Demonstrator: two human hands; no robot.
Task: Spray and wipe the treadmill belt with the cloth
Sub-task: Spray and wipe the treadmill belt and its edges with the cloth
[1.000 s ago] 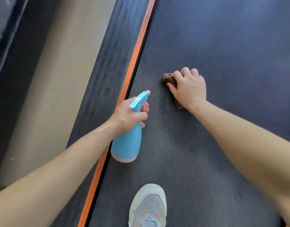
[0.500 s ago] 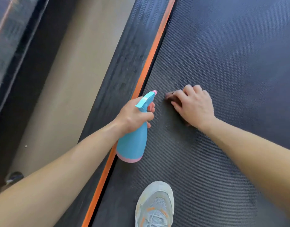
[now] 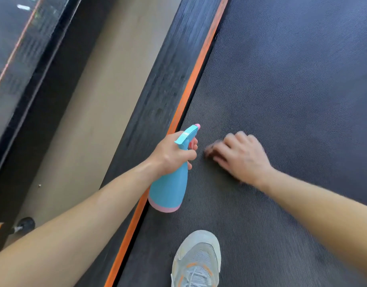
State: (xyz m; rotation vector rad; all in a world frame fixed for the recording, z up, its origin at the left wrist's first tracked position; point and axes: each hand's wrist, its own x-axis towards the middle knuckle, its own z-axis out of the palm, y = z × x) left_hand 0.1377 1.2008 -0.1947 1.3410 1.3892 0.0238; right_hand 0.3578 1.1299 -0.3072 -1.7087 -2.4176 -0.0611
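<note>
The treadmill belt point(image 3: 292, 90), dark and finely textured, fills everything to the right of the orange stripe point(image 3: 199, 65), which runs diagonally from the top of the view to the bottom edge. Against the stripe's left side lies the ribbed black side rail point(image 3: 168, 65), touching it along its whole length. Farther left of the stripe is a band of beige floor point(image 3: 108, 96), and farthest from it a dark glossy panel point(image 3: 14, 59) with reflections. A small dark round object point(image 3: 26, 224) sits well left of the stripe near the bottom; what it is cannot be told.

A grey mesh sneaker point(image 3: 197, 259) with orange accents stands on the belt just right of the stripe, at the bottom edge. The blue spray bottle point(image 3: 170, 189), pink at the base, is held over the stripe, its base overlapping it and its pink-tipped nozzle point(image 3: 197, 125) pointing out over the belt. The left hand point(image 3: 170, 154) grips the bottle's neck, fingers wrapped round it. The right hand point(image 3: 242, 158), blurred, lies palm down on the belt right of the stripe and near the nozzle, fingers bent over the cloth point(image 3: 209, 151). Only a brownish edge of the cloth shows past the fingertips, pressed to the belt; the rest is hidden under the hand.
</note>
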